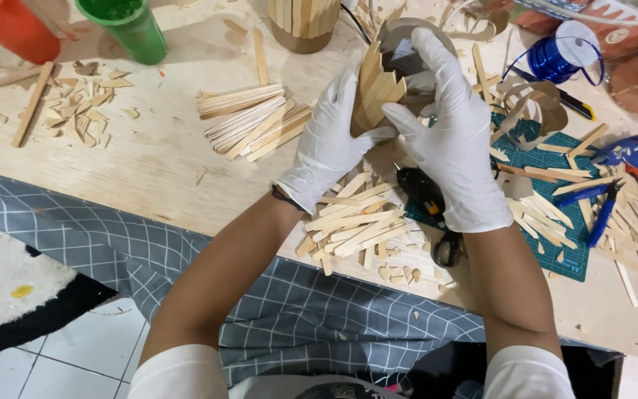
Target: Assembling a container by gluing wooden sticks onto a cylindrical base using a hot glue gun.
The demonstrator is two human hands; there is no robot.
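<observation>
From the head camera, the left hand (328, 140) in a white glove and the gloved right hand (452, 140) are both closing around a grey cardboard tube clad in pale wooden sticks (382, 83), holding it above the plywood tabletop (149, 155). Loose flat wooden sticks (356, 222) are lying just below; black-handled scissors (426, 199) are resting beside them.

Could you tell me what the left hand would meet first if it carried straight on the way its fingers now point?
The left hand already rests on the stick-covered tube; beyond that, probably the finished stick-covered cup at the table's far edge, though depth is unclear.
</observation>
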